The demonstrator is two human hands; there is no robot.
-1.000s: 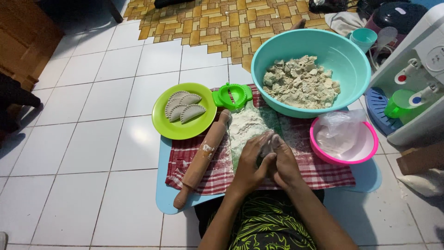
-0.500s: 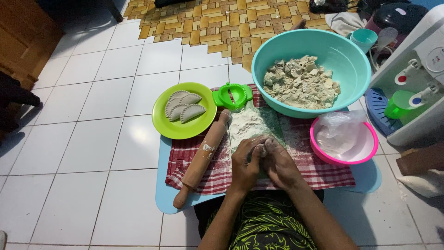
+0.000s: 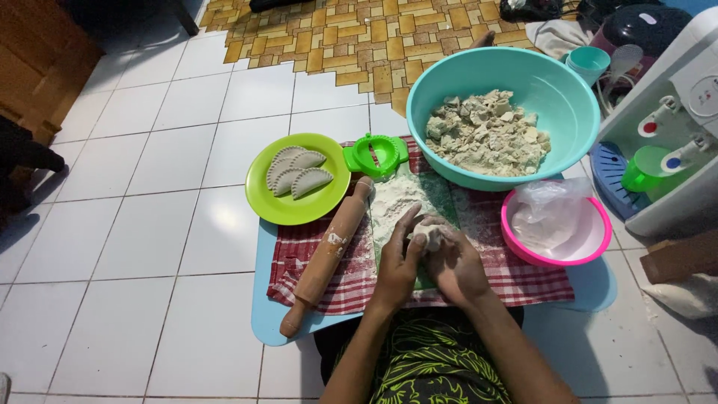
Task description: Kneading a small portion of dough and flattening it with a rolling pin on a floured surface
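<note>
Dough lump (image 3: 429, 232) is sitting between both hands, over the near middle of the checked cloth (image 3: 516, 277).

Left hand (image 3: 399, 262) and right hand (image 3: 455, 263) are cupping around the pale lump, fingers curled and closed on it, above the floured patch (image 3: 396, 202) of the cloth. A wooden rolling pin (image 3: 327, 256) is lying slantwise along the cloth's left edge. A green plate (image 3: 269, 206) with folded pastries (image 3: 298, 172) is resting at the far left corner, a green press mould (image 3: 376, 154) just beside it. A teal bowl (image 3: 434, 90) of dough pieces is standing at the far edge, and a pink bowl (image 3: 591, 251) with a plastic bag at the right edge.
</note>
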